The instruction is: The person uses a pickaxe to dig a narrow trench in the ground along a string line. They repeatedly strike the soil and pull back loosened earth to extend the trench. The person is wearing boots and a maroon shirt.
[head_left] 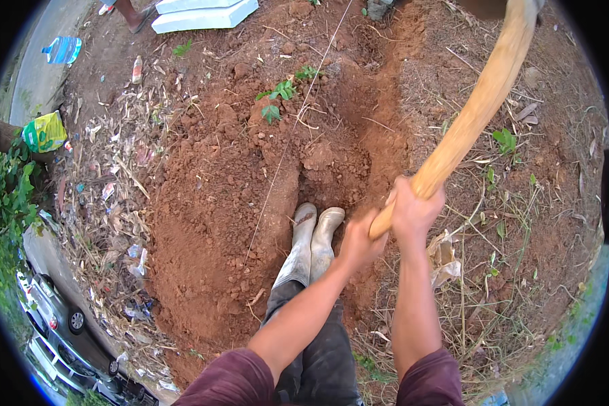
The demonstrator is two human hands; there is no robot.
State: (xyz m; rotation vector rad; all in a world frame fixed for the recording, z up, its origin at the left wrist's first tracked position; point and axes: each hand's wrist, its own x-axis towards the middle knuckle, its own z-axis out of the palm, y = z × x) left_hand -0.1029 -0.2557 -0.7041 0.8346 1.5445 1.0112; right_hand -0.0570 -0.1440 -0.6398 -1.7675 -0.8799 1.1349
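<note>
Both fists grip the pale, curved wooden handle (480, 101) of a long digging tool. My left hand (363, 241) is closed round its butt end, and my right hand (416, 208) wraps it just above. From there the handle rises to the upper right. Its dark head (482, 7) is mostly cut off by the top edge, so its exact kind does not show. Below the hands, my muddy pale rubber boots (314, 237) stand side by side at the near end of a narrow trench (379, 115) in reddish soil.
A thin string (285, 145) runs along the trench's left side, beside heaped loose soil (203, 216). White blocks (206, 15) lie at the top, near another person's foot (141, 19). Litter and dry leaves (125, 176) cover the left. Cars (68, 331) stand on the road at lower left.
</note>
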